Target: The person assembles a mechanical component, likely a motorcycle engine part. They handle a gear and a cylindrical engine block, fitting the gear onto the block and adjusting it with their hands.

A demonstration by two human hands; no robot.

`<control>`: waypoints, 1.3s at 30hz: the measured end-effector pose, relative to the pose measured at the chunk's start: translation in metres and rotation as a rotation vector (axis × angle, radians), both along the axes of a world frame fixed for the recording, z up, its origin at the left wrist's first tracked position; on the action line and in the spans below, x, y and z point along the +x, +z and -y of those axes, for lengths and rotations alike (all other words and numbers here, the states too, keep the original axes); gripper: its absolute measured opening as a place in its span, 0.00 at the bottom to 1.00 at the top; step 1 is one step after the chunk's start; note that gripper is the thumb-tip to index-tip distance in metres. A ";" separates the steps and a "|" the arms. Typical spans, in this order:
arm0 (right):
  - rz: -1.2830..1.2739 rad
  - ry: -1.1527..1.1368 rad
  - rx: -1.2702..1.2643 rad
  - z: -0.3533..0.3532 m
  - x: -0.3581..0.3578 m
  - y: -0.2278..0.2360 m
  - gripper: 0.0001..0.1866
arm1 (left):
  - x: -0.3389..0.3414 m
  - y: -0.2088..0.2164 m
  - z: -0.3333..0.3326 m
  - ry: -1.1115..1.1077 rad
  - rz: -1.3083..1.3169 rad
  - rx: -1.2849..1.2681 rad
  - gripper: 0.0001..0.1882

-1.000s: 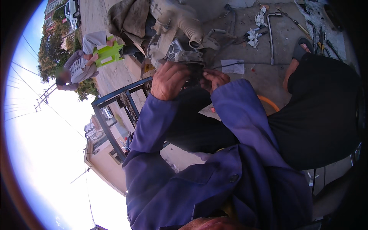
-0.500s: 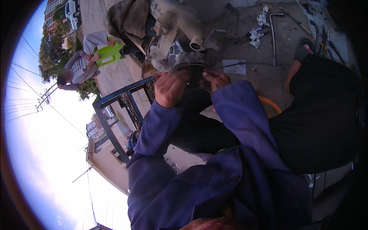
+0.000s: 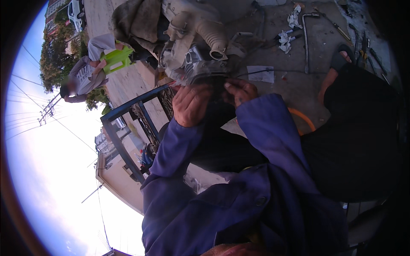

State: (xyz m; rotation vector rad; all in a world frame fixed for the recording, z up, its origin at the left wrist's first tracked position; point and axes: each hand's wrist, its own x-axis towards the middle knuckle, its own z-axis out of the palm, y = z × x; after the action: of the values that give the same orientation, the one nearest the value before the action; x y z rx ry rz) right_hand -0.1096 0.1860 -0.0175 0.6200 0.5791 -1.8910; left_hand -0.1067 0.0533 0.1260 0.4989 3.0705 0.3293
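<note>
A dusty grey metal engine part (image 3: pixel 205 68) with fins and a round opening lies at the upper middle. My left hand (image 3: pixel 191 103) is at its near left edge, its fingers curled and pressed together, their tips blurred. Just to the right, my right hand (image 3: pixel 241 90) has its thumb and fingers drawn together by the part's near right edge. Whatever the fingers hold is hidden or lost in the dark patch between the hands. Beyond the part runs a dusty ribbed hose (image 3: pixel 212 39) with an open end.
On the ground at right lie an L-shaped wrench (image 3: pixel 306 45), crumpled foil-like scraps (image 3: pixel 285 42), a paper sheet (image 3: pixel 260 74) and several hand tools (image 3: pixel 365 49). A blue metal frame (image 3: pixel 124 109) stands at left. A person with a bright green plastic piece (image 3: pixel 117 59) sits beyond it.
My left hand has turned slightly, its knuckles more bunched and its fingers lower. The right hand stays nearly in place. The whole view has shifted a little.
</note>
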 end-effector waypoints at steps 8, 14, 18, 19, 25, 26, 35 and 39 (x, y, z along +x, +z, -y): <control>-0.012 -0.035 0.003 -0.003 -0.005 0.006 0.18 | 0.001 -0.003 -0.002 0.007 0.014 0.002 0.14; -0.014 -0.020 -0.022 -0.003 -0.003 0.003 0.19 | 0.001 -0.002 0.000 0.006 0.018 0.016 0.13; -0.021 -0.021 -0.026 -0.008 -0.008 0.009 0.19 | 0.000 -0.005 0.002 -0.014 0.013 0.029 0.14; -0.021 -0.010 -0.027 -0.008 -0.008 0.007 0.19 | 0.000 -0.006 0.003 -0.022 0.012 0.035 0.14; -0.055 -0.055 0.007 -0.003 0.006 0.001 0.17 | -0.002 -0.001 0.005 -0.021 0.015 0.067 0.15; -0.004 -0.053 -0.023 -0.005 0.001 0.003 0.17 | -0.002 -0.001 0.006 -0.018 0.021 0.069 0.15; -0.161 0.024 -0.007 -0.001 0.010 -0.013 0.18 | -0.011 0.000 0.009 0.108 0.009 0.099 0.11; -0.347 -0.012 0.015 0.006 0.028 -0.032 0.18 | -0.017 0.002 0.006 0.138 0.038 0.111 0.11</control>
State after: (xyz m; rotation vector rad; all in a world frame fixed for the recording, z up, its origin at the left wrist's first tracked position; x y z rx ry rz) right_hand -0.0821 0.1801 -0.0491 0.3045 0.8125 -2.0221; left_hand -0.1233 0.0474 0.1276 0.2790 3.0686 0.5077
